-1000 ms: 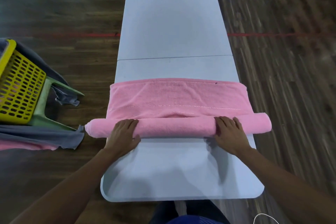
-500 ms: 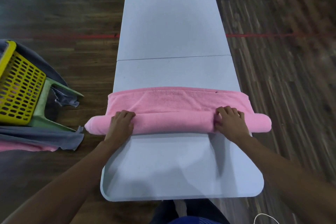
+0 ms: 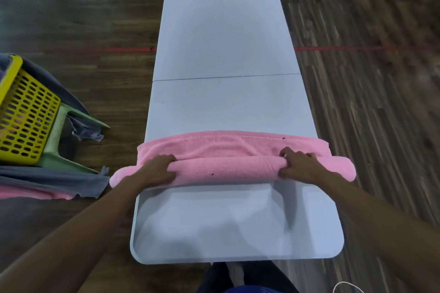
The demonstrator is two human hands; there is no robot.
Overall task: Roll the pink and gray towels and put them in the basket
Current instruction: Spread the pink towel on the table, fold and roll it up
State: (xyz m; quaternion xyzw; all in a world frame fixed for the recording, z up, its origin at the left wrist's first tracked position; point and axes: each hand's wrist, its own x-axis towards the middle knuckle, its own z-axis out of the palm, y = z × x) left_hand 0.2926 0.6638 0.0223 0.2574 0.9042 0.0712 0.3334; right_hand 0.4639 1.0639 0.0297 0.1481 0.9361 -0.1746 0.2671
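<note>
A pink towel [image 3: 226, 170] lies across the near part of a long grey table [image 3: 221, 54], mostly rolled into a thick tube with a narrow flat strip left beyond it. My left hand [image 3: 156, 169] grips the roll near its left end, fingers curled over the top. My right hand [image 3: 298, 165] grips it near the right end the same way. Both ends of the roll stick out past the table's sides. The yellow perforated basket [image 3: 23, 112] stands at the left edge on a green stool, with a grey towel [image 3: 54, 179] and pink cloth draped beneath it.
The green stool [image 3: 59, 140] under the basket stands on dark wooden floor left of the table. A red line [image 3: 345, 49] crosses the floor behind the table. A white cable [image 3: 345, 286] lies by my legs at the bottom right.
The roll has grown thicker and the flat strip of pink towel beyond it has shrunk. My hands went from lying flat on the roll to curling their fingers over it.
</note>
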